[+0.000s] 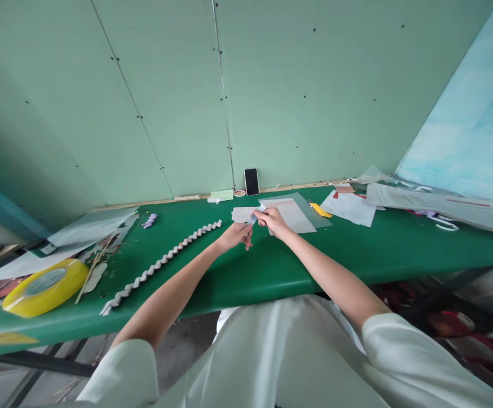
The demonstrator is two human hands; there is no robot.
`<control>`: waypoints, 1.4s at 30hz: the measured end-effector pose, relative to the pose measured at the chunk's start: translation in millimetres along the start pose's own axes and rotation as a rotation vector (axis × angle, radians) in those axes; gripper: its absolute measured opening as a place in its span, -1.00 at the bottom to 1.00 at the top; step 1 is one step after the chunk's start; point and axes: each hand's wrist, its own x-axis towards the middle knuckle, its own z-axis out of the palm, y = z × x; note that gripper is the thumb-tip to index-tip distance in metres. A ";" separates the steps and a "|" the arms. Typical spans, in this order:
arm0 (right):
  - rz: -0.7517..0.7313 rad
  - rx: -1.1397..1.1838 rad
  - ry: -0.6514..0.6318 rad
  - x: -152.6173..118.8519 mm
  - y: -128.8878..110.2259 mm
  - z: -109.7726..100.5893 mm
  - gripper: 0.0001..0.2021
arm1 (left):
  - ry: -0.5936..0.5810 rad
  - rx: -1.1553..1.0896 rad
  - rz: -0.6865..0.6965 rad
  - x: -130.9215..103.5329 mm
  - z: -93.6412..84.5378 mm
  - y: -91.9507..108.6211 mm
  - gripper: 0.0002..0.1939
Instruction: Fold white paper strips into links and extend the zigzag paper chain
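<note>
Between my two hands is a small folded strip of paper (253,218), pale grey-blue and held at a slant. My left hand (234,236) is closed on its lower end. The fingers of my right hand (272,220) pinch the upper end. Under and behind the hands lie white paper sheets (294,215) on the green table (212,286). To the left, a long zigzag chain of folded paper (161,262) runs diagonally across the tabletop. My fingers partly hide the strip.
A large yellow tape roll (70,277) sits at the left near papers and thin sticks. The phone (251,182) leans upright against the wall. A yellow cutter (320,210) lies right of the sheets. More papers (437,199) cover the right end.
</note>
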 end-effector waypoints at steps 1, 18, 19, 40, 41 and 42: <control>-0.004 0.009 0.017 0.6 -1.3 -1.5 -0.53 | 0.003 -0.004 -0.005 0.3 0.3 -0.7 -0.44; 0.053 -0.035 -0.003 -6.5 -1.1 5.4 -0.47 | -0.068 -0.175 -0.026 -6.7 -7.8 -1.2 -0.40; 0.056 -0.032 0.004 -6.5 -1.7 5.5 -0.47 | -0.060 -0.168 -0.021 -7.0 -7.4 -1.5 -0.39; 0.056 -0.020 -0.044 -4.2 1.2 3.6 -0.46 | -0.041 -0.102 -0.055 -5.9 -3.3 -3.0 -0.33; 0.070 -0.008 -0.044 -3.1 1.8 3.2 -0.45 | -0.046 -0.090 -0.057 -5.0 -3.7 -2.9 -0.33; 0.078 0.001 -0.036 -1.8 2.6 2.5 -0.45 | -0.050 -0.081 -0.057 -4.1 -4.2 -2.7 -0.33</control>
